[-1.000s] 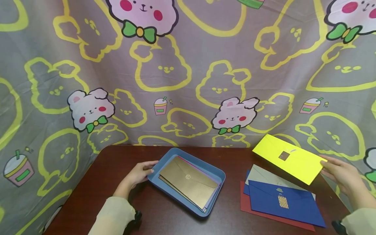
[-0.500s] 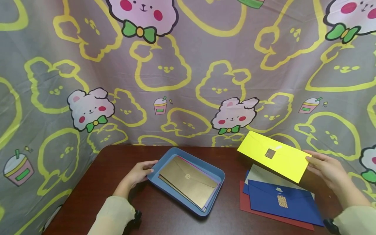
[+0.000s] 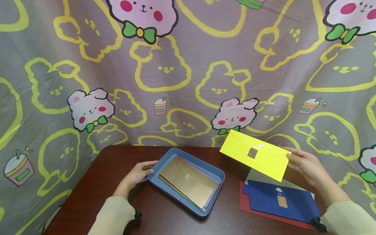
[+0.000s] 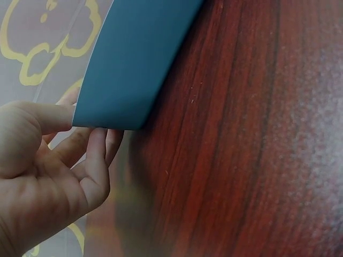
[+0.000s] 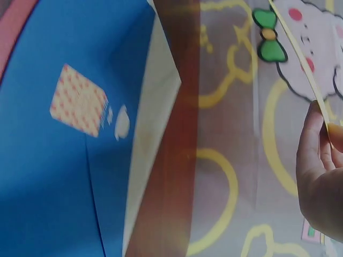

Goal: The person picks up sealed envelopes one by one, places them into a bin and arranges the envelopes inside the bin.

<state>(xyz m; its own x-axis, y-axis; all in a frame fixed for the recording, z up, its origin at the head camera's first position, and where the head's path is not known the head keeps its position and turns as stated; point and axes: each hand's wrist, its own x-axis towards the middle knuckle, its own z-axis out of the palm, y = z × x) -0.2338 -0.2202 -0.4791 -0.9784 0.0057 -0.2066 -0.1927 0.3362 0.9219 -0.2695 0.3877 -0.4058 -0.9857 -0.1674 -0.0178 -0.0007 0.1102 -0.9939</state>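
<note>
My right hand (image 3: 305, 164) pinches the right end of a bright yellow envelope (image 3: 268, 156), thumb in front and fingers behind. The envelope is held up and tilted, above the far part of the right-hand envelope pile. In the right wrist view the yellow envelope (image 5: 301, 56) shows edge-on. My left hand (image 3: 139, 173) grips the left corner of a blue tray (image 3: 173, 150), thumb at the rim; the left wrist view shows the tray wall (image 4: 123, 69) between thumb and fingers. Inside the tray lies a gold envelope (image 3: 188, 182) on top of several others, mostly hidden.
On the table's right lies a dark blue envelope (image 3: 264, 199) with a patterned sticker, over a pale grey-green one (image 3: 255, 178) and a red one (image 3: 244, 199). The dark wooden table (image 3: 111, 163) meets a patterned curtain (image 3: 188, 81) at the back.
My right hand has carried the yellow envelope leftward from the table's right side, nearer the tray. The left hand, the tray and the pile stay where they were.
</note>
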